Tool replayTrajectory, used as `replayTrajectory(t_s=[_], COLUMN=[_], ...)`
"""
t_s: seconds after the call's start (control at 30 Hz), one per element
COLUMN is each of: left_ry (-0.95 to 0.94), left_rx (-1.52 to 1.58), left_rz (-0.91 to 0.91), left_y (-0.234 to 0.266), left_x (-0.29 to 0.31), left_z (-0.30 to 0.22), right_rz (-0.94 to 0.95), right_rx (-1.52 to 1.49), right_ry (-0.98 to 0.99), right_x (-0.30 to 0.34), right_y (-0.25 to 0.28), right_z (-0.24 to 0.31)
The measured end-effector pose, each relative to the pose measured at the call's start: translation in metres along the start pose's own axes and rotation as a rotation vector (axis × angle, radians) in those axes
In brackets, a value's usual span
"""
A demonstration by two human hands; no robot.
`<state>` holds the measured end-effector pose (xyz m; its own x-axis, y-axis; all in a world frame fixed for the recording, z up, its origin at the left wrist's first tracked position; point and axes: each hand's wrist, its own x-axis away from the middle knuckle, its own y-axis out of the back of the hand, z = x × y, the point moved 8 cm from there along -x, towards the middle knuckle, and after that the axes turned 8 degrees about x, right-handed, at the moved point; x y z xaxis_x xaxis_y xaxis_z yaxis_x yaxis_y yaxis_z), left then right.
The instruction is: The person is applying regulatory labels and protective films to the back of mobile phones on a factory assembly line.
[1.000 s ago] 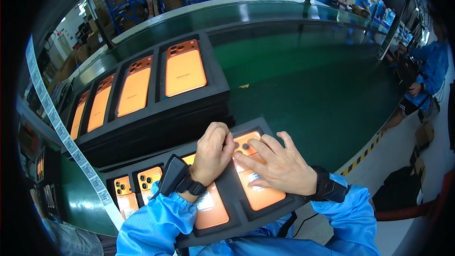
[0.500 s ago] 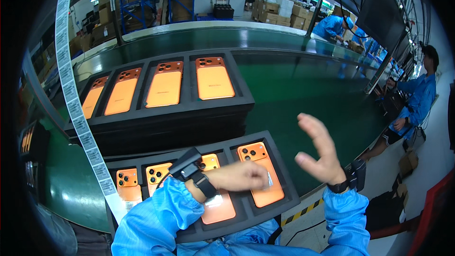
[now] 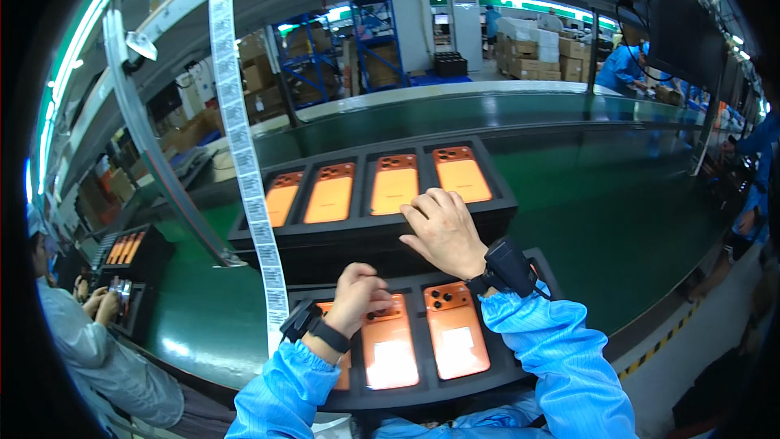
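Just above the near black tray (image 3: 406, 397), my left hand (image 3: 357, 299) is closed, its fingers curled over the top of an orange smartphone (image 3: 390, 349). Whatever those fingers may hold is hidden. A second orange smartphone (image 3: 457, 341) lies to its right, back up; both carry a bright whitish patch. Another phone to the left is mostly covered by my left wrist. My right hand (image 3: 447, 232) is open over the front edge of the far black tray (image 3: 502, 191), fingers bent and apart. Several orange phones (image 3: 394, 187) lie in that tray's slots.
A long strip of printed white labels (image 3: 242, 146) hangs down left of my hands. The green conveyor (image 3: 585, 195) runs beyond the trays, with a metal post (image 3: 154, 146) at left. At far left a co-worker (image 3: 122, 358) handles another tray. A dark screen (image 3: 686, 24) hangs upper right.
My view has turned left. My left hand has drawn back from the rightmost near phone to the one beside it. My right hand has swung left over the far tray's edge.
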<state>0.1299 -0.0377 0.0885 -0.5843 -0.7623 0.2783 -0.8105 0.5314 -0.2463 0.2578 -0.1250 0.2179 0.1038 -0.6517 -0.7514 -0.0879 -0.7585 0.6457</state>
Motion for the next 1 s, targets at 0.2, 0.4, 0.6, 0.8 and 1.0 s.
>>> replayTrajectory(t_s=[0.2,0.4,0.6,0.8,1.0], left_ry=[-0.482,-0.887,-0.93,-0.339,-0.222], left_rx=[0.138,-0.465,-0.466,0.348,0.247], left_rz=[-0.562,-1.111,-1.126,0.065,-0.006], left_y=[0.147,0.282,0.299,0.17,0.168], left_x=[0.062,0.141,0.193,0.143,0.153], left_z=[-0.031,-0.028,-0.026,0.018,0.015], right_rz=[-0.003,0.028,0.152,0.319,0.364], right_rx=[-0.064,-0.144,-0.13,-0.148,-0.202], right_ry=[0.007,0.072,0.002,-0.078,-0.132], right_x=[-0.008,0.036,0.103,0.163,0.17], right_y=[-0.012,0.057,0.129,0.109,0.099], right_z=[0.004,0.043,0.073,0.088,0.085])
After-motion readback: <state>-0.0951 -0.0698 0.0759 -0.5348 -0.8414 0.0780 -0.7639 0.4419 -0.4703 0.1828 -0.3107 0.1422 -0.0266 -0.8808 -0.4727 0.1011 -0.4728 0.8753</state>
